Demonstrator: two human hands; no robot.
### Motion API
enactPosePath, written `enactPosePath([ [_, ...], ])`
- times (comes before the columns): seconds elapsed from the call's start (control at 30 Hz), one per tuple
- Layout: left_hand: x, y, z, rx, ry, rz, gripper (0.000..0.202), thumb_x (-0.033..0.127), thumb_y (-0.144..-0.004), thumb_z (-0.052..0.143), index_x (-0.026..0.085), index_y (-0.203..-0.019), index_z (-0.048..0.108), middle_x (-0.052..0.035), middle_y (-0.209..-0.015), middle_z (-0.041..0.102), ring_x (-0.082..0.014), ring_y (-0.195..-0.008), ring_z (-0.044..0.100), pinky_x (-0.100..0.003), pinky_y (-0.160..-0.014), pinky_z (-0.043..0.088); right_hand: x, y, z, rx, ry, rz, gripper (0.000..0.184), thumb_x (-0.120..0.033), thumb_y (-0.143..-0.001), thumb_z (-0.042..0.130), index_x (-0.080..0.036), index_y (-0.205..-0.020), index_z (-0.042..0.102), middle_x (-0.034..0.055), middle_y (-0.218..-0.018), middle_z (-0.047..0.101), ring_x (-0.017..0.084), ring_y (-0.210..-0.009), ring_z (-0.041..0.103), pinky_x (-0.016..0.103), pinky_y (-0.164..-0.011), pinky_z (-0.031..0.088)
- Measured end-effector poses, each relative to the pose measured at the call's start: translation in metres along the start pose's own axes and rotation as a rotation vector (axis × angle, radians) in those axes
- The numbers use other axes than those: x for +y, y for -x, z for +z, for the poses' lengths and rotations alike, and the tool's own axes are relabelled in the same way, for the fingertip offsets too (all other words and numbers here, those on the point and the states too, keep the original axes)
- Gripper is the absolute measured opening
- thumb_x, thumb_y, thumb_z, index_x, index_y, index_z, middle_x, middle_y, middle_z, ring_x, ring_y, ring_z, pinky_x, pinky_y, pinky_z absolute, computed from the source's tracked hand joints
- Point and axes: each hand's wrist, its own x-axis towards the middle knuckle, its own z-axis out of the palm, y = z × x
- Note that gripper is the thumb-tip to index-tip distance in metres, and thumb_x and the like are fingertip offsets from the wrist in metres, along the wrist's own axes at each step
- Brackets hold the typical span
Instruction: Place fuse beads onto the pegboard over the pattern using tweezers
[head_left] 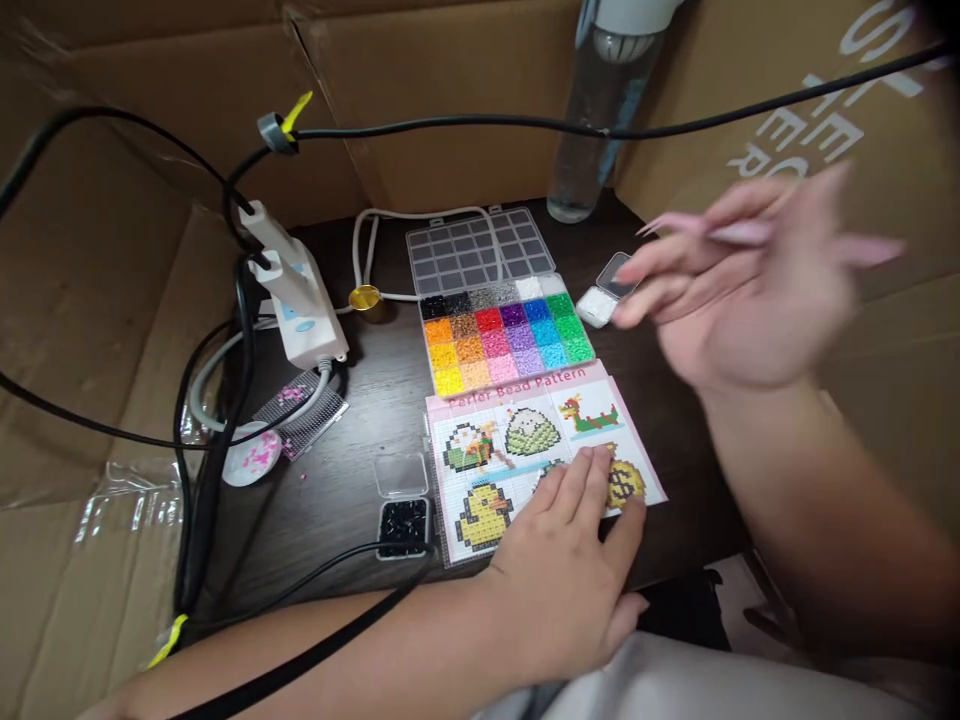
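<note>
My left hand [570, 560] lies flat, fingers stretched, on a pink perler bead pattern sheet [525, 445] with pixel pictures of a duck, a dragon and a coin. My right hand [739, 295] is raised above the table's right side and blurred by motion; its fingers pinch pink tweezers [720, 232]. Behind the sheet stands an open bead box [506, 335] with many coloured compartments, its clear lid [476, 248] folded back. A small open case of white beads [600, 300] lies just left of my right hand.
A small box of black beads [403, 525] with its clear lid sits left of the sheet. Further left lie a clear pegboard [304, 415], a white round pegboard with pink beads [251, 455], a white power strip [296, 290] with black cables, and a gold cap [365, 298]. A water bottle [596, 110] stands at the back. Cardboard walls surround the dark table [345, 480].
</note>
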Motion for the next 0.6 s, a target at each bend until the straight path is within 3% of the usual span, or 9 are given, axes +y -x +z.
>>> enactPosePath([
  [0.07, 0.001, -0.001, -0.002, -0.002, -0.001, -0.014, 0.077, 0.057, -0.088, 0.049, 0.011, -0.147, 0.031, -0.0308, -0.158, 0.008, -0.0417, -0.148, 0.007, -0.053, -0.117, 0.021, 0.018, 0.002, -0.003, -0.038, -0.029, 0.024, 0.04, -0.064, -0.09, 0.045, -0.025, -0.088, 0.055, 0.0023, -0.076, 0.066, 0.02, -0.063, 0.069, 0.029, -0.045, 0.05],
  [0.2, 0.006, -0.002, -0.011, -0.003, 0.0, -0.042, 0.074, 0.057, -0.09, 0.047, 0.011, -0.146, 0.033, -0.0303, -0.157, 0.013, -0.0426, -0.147, 0.013, -0.054, -0.115, 0.026, 0.041, 0.009, -0.007, -0.082, -0.014, 0.156, 0.051, -0.07, -0.09, 0.034, -0.024, -0.093, 0.057, 0.0054, -0.067, 0.07, 0.02, -0.045, 0.063, 0.032, -0.042, 0.046],
  [0.43, 0.023, -0.004, -0.03, 0.052, -0.118, -0.088, 0.066, 0.052, -0.092, 0.043, 0.005, -0.138, 0.042, -0.0294, -0.152, 0.029, -0.0416, -0.141, 0.032, -0.051, -0.114, 0.03, 0.05, 0.008, -0.016, -0.104, -0.048, 0.331, 0.049, -0.067, -0.091, 0.032, -0.027, -0.088, 0.061, 0.0039, -0.065, 0.067, 0.018, -0.039, 0.056, 0.035, -0.044, 0.043],
  [0.6, 0.014, -0.015, -0.026, 0.095, -0.199, -0.09, 0.057, 0.05, -0.093, 0.043, 0.005, -0.127, 0.053, -0.0234, -0.144, 0.043, -0.0382, -0.135, 0.04, -0.048, -0.111, 0.034, 0.053, 0.007, -0.021, -0.111, -0.093, 0.364, 0.05, -0.064, -0.093, 0.028, -0.028, -0.089, 0.063, 0.0039, -0.065, 0.066, 0.018, -0.039, 0.053, 0.037, -0.048, 0.044],
])
